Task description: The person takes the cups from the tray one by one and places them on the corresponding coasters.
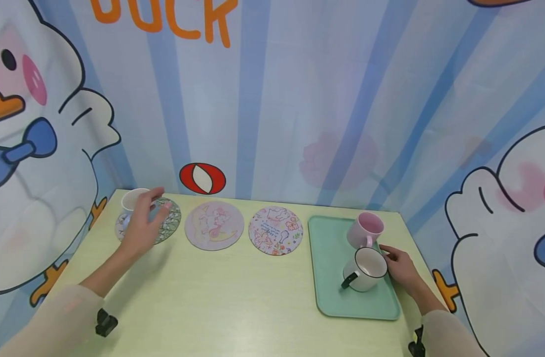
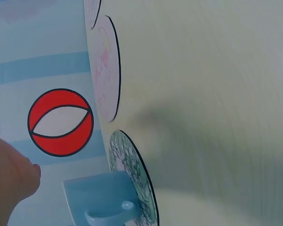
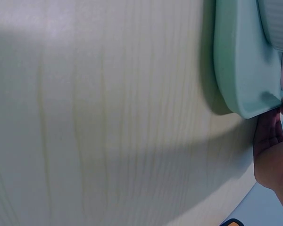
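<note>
A light blue mug (image 2: 101, 195) with a white inside stands on a green-patterned round mat (image 1: 169, 229) at the table's far left. My left hand (image 1: 143, 220) hovers over that mat beside the mug, fingers and thumb spread with nothing between them. At the right, my right hand (image 1: 402, 267) pinches the right edge of a mint green tray (image 1: 330, 277); in the right wrist view the thumb lies at the rim and the other fingers below it. On the tray are a pink mug (image 1: 358, 234) and a white mug (image 1: 359, 280) with black rim and handle.
Between the left mat and the tray lie a pale pink round mat (image 1: 214, 225) and a flowered round mat (image 1: 275, 231). A blue striped cloth (image 1: 281, 99) with cartoon ducks hangs behind the pale wooden table (image 1: 237, 297) and at its sides.
</note>
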Demonstrator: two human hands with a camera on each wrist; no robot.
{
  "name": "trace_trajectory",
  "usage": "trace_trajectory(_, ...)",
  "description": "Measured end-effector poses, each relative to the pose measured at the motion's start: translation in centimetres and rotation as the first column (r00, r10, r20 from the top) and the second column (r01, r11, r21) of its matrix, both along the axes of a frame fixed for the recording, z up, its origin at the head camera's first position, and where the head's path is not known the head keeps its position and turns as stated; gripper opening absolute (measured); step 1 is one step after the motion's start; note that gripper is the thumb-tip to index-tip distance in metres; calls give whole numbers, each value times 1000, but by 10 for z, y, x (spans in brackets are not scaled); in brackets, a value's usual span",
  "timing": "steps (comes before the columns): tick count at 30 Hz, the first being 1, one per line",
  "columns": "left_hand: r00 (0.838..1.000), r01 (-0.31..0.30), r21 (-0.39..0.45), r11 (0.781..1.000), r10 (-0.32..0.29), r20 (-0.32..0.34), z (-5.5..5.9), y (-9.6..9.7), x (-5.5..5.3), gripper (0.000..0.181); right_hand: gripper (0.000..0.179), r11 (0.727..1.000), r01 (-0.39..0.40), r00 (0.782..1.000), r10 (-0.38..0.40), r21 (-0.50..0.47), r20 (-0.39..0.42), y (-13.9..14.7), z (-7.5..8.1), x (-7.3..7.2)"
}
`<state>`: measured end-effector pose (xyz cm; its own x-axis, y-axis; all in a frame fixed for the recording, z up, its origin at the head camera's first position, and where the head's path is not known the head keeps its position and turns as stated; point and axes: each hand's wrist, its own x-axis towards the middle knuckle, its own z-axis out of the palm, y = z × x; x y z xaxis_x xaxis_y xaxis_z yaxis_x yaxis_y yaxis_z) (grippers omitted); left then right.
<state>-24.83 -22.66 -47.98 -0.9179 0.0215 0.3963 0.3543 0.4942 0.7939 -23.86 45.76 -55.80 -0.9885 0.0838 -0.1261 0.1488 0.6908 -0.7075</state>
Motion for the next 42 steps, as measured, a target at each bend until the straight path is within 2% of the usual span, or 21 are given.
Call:
trace_trajectory(8, 992, 98, 97, 990, -105, 72, 9, 18, 1, 58, 46, 1000, -3, 1000, 3, -1, 0, -3, 1, 0)
trace_trajectory(12, 981, 131, 137, 982, -148, 122, 10, 26, 0, 59, 47, 1000, -1, 1000, 1, -2, 8, -3, 4, 2)
trace_trajectory(18, 970, 169, 157, 973, -192, 147, 10, 41, -3, 59, 47, 1000, 3, 1000, -3, -3, 6, -2, 5, 3)
trace_trajectory(25, 944, 254, 199, 946, -287, 163, 10, 60, -2, 57, 47, 1000, 2, 1000, -2, -1, 5, -1, 1, 2)
trace_trajectory(30, 929, 289, 193, 938, -324, 179, 12, 75, -1, 55, 46, 1000, 10, 1000, -10, 1, 5, -1, 1, 1)
trace_trajectory(35, 911, 331, 223, 917, -372, 175, 14, 89, -1, 51, 46, 1000, 8, 1000, -8, 5, 3, -1, 1, 0)
trace_trajectory(39, 902, 351, 213, 912, -390, 184, 13, 101, 0, 52, 46, 1000, -3, 1000, 3, 16, -7, 0, 1, 0)
trace_trajectory(42, 889, 374, 196, 907, -410, 203, 10, 109, -1, 54, 45, 1000, -8, 1000, 8, 23, -17, 0, 0, 1)
